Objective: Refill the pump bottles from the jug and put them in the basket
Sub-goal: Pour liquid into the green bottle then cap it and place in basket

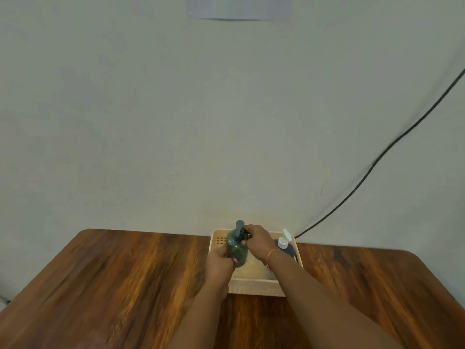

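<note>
my left hand (218,263) wraps the base of the green pump bottle (236,248), my right hand (256,240) pinches its neck by the pump – upright above the cream basket (254,285), where the blue pump bottle (285,245) already stands in the right corner

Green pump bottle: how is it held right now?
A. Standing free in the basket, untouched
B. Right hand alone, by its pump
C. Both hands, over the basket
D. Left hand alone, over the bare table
C: the left hand wraps the green pump bottle low on its body and the right hand grips near its neck, above the basket.
</note>
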